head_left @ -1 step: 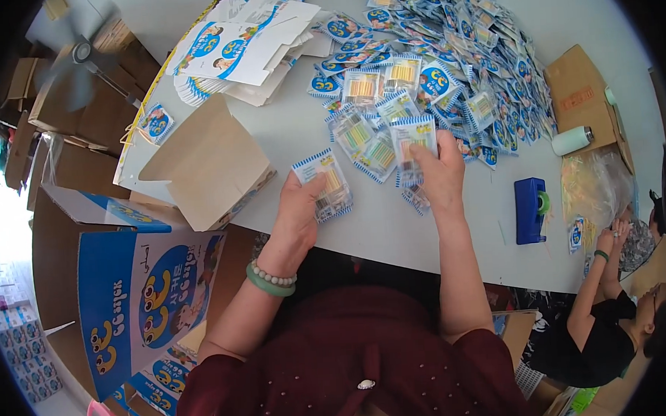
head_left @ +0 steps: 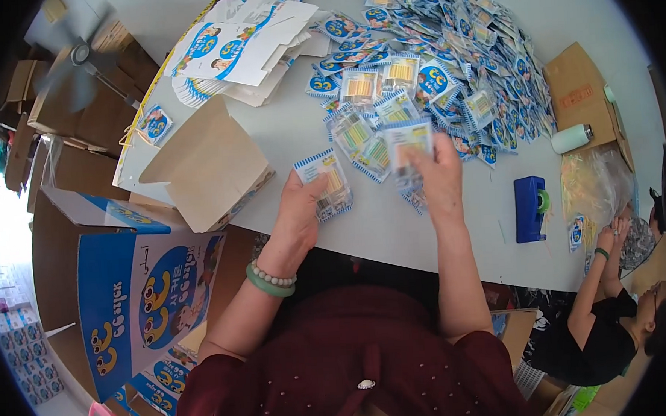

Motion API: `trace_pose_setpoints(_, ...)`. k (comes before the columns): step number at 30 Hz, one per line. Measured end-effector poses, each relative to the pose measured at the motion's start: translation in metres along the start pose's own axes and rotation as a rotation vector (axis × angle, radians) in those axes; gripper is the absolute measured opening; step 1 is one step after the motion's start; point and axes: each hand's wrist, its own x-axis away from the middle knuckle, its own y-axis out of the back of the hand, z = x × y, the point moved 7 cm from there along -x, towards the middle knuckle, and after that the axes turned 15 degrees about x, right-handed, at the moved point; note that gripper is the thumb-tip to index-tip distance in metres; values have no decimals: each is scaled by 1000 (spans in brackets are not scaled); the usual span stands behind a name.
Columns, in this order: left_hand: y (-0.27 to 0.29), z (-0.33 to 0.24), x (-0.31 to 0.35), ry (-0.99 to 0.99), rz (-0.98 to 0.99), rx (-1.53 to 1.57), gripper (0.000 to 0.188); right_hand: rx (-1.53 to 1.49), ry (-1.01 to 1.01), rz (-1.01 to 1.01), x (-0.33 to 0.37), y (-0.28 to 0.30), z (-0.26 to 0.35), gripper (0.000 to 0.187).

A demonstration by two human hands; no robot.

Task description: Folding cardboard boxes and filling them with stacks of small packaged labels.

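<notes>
My left hand [head_left: 295, 208] is closed on a small clear packet [head_left: 332, 184] with blue striped ends and coloured sticks inside, thumb on its face. My right hand [head_left: 443, 178] pinches a similar packet [head_left: 406, 138], smeared by motion, between thumb and fingers. Below it, part of another packet [head_left: 417, 199] shows; whether the hand grips that one too I cannot tell. Just beyond both hands lie several loose packets [head_left: 353, 135] on the table [head_left: 379, 224]. They run into a large heap of packets [head_left: 484, 72] at the back right.
An opened paper box [head_left: 206, 166] stands at the table's left edge, above a large blue-and-white carton [head_left: 168, 299]. Flat box blanks [head_left: 253, 50] are stacked behind. At right are a blue tape dispenser [head_left: 528, 209], a pale bottle [head_left: 572, 140] and a co-worker's hands [head_left: 612, 237].
The packet in my right hand has shifted slightly left and blurred, its thumb moving with it. My left hand and its packet stay nearly in place.
</notes>
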Motion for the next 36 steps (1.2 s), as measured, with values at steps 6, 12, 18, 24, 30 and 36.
trace_pose_setpoints(6,-18,23,3,144,158,274,29,-120,63,152,46,-48,40,24)
trace_pose_setpoints(12,8,7,-1,62,12,183,26,611,193,-411,-8,8,45,31)
trace_pose_setpoints(18,15,10,-7,81,-41,183,26,678,286,-549,-39,20,10,25)
trace_pose_setpoints(24,9,11,-5,74,-16,148,30,-348,15,249,-29,10,31,19)
trace_pose_setpoints(30,17,7,-2,-9,-35,126,31,786,242,-51,-21,-81,54,24)
trace_pose_setpoints(36,37,-4,6,-36,-148,146,30,955,311,-141,-22,-72,65,26)
